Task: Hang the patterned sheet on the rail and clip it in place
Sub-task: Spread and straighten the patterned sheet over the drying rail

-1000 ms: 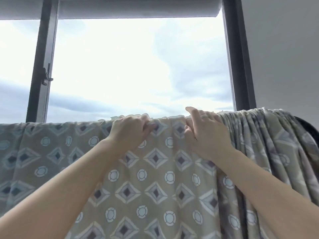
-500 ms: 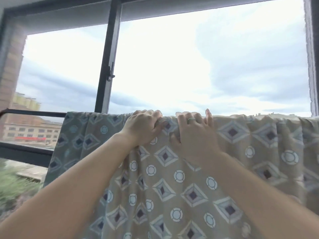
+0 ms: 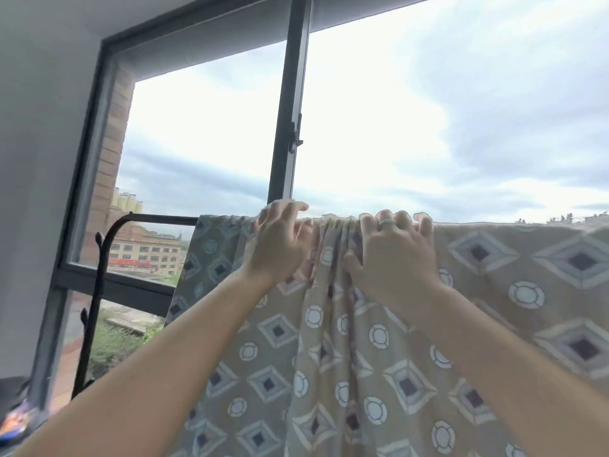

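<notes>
1. Hanging over the dark rail (image 3: 155, 219) in front of the window (image 3: 290, 133), the patterned sheet (image 3: 494, 291) is already draped, its top edge folded along the bar.
2. The left hand (image 3: 280, 245) rests at that top edge with fingers spread and loosely curled over it; whether it pinches the cloth I cannot tell.
3. The right hand (image 3: 395, 252), wearing a ring (image 3: 387, 223), presses flat on the fabric, fingertips hooked over the fold.
4. Between the hands the cloth is bunched into pleats, so it looks unevenly spread.
5. No clip is in view anywhere; clipping seems entirely left to do.
</notes>
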